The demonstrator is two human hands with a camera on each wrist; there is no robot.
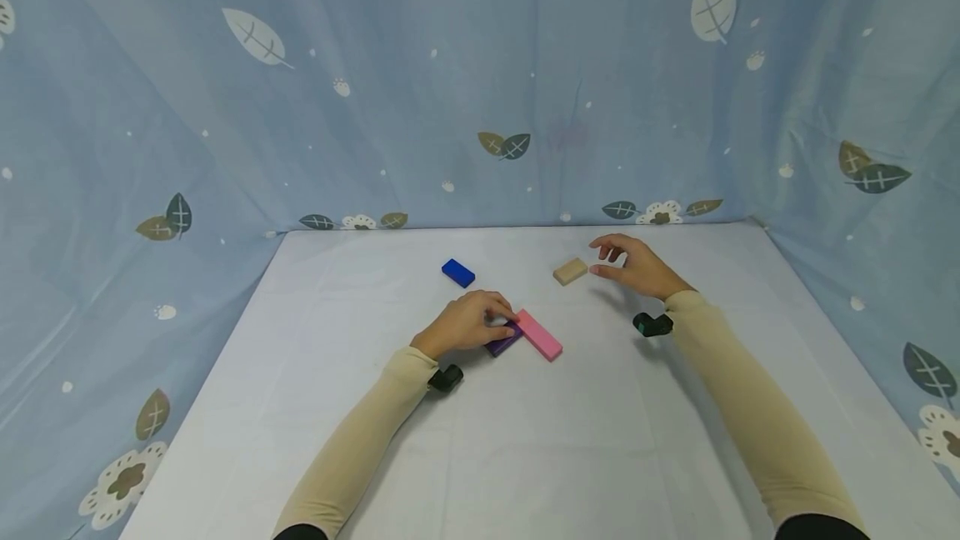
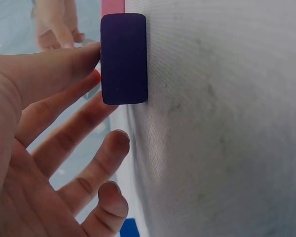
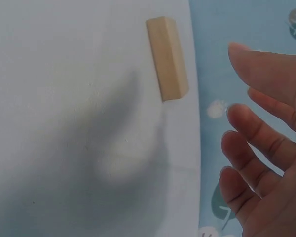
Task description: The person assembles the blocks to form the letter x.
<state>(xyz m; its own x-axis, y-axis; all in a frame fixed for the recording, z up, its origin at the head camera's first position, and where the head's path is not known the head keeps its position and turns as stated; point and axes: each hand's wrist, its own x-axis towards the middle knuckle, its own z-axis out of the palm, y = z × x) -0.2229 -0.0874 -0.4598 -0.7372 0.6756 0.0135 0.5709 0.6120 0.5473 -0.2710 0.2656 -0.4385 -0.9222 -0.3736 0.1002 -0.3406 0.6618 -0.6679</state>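
My left hand (image 1: 467,323) pinches a dark purple wooden block (image 1: 504,342) between thumb and fingers, low at the table. In the left wrist view the purple block (image 2: 124,59) shows one end, with the thumb at its edge and the other fingers spread loosely. Close against it lies a pink block (image 1: 540,335), flat and slanting. My right hand (image 1: 637,267) hovers with thumb and fingers apart, just right of a plain wood block (image 1: 571,271). The right wrist view shows a gap between that plain block (image 3: 167,58) and the fingertips, with nothing held.
A blue block (image 1: 458,272) lies flat beyond the left hand. White cloth (image 1: 570,440) covers the table, and a blue patterned curtain (image 1: 420,107) hangs along its back and sides.
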